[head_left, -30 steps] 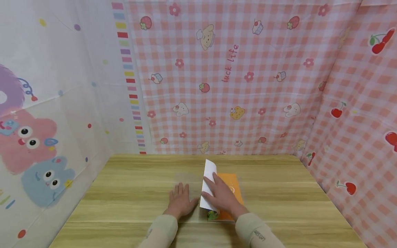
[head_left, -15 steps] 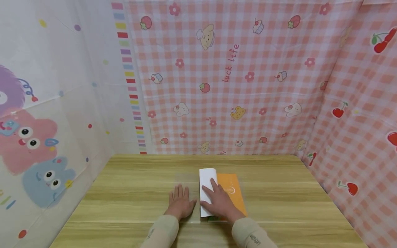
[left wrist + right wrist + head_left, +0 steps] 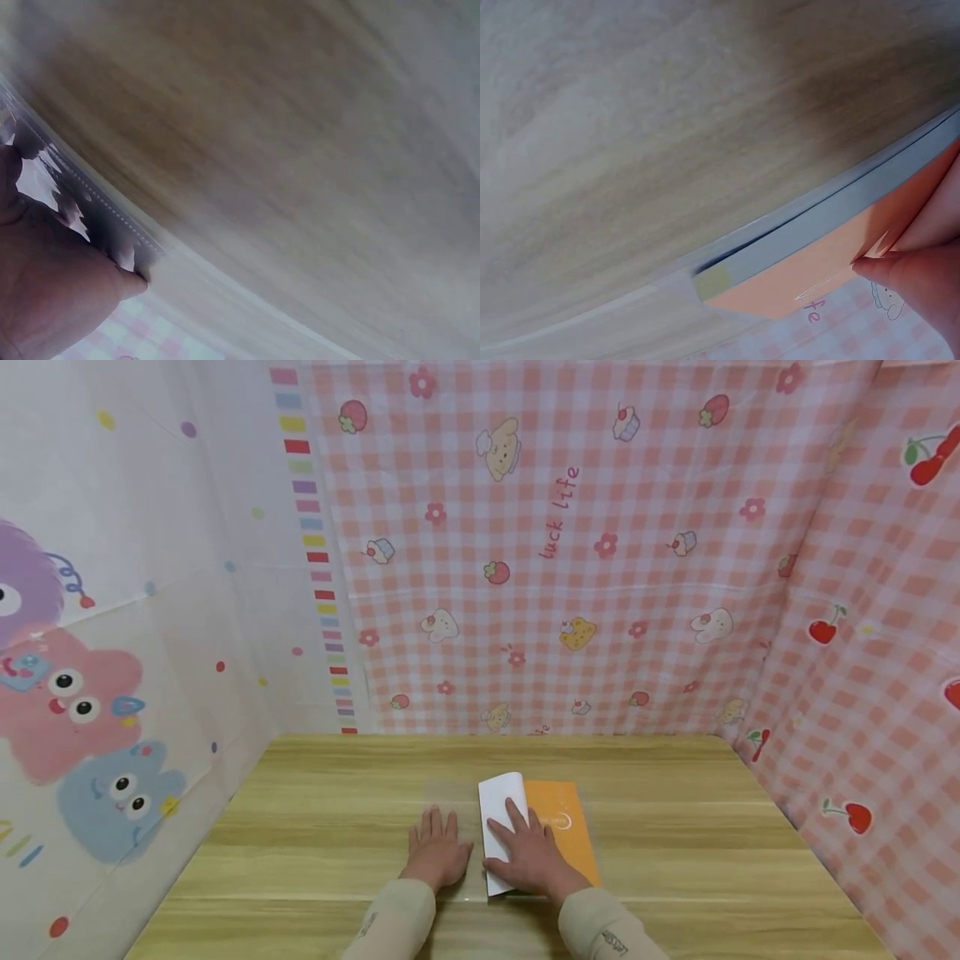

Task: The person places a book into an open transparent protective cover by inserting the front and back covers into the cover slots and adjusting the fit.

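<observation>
A thick book with an orange cover [image 3: 581, 839] lies on the table in the head view. Over its left part bends a white sheet [image 3: 497, 793], its right edge curved like a fold and its lower left corner sticking out. My right hand [image 3: 534, 858] presses on this sheet with spread fingers, its heel over the orange cover. To the left, my left hand [image 3: 438, 856] rests palm down on a clear plastic sheet [image 3: 441, 795]. In the left wrist view a dotted seam runs along that plastic [image 3: 112, 206]. The right wrist view shows the book's page edges [image 3: 840, 214].
The wood-grain table [image 3: 675, 827] extends around the book on all sides. A pink checked cloth [image 3: 600, 577] hangs behind it, with more printed cloth at the left [image 3: 180, 635] and right [image 3: 862, 693].
The white sheet has come down from a raised, tilted position to lie flatter over the book, its lower corner nearer me. My right hand moved slightly with it; the left hand stayed put.
</observation>
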Demonstrator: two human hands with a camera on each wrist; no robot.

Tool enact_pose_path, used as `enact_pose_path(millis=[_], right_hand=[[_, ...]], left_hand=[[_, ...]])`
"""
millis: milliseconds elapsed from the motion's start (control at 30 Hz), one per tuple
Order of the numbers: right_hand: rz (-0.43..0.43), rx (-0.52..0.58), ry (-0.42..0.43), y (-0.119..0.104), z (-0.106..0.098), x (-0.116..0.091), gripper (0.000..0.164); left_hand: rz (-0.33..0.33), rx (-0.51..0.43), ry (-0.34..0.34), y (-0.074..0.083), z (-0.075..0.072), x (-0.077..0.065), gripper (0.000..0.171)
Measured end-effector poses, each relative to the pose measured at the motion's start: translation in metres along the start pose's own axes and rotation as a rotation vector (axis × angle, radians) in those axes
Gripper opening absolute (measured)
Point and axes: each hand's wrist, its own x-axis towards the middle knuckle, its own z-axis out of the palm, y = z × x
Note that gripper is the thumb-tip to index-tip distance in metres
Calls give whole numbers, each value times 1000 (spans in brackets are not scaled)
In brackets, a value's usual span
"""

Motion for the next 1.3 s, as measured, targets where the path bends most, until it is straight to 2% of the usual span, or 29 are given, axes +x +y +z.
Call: enact_pose_path(millis=[333, 600, 833, 1067, 1300], right_hand=[[-21, -73, 12, -2, 3, 2, 63], [-19, -80, -5, -1, 3, 2, 64], [-34, -82, 10, -2, 3, 0, 64], [-24, -94, 6, -2, 9, 4, 66], [-15, -168, 31, -16, 11, 8, 61]], left_hand=[[6, 25, 24, 1, -1, -3, 64], [-9, 36, 15, 5, -2, -2, 56], [-8, -8, 56, 1, 3, 5, 49], [-13, -56, 61, -4, 6, 9, 49], [19, -49, 47, -3, 0, 3, 48]])
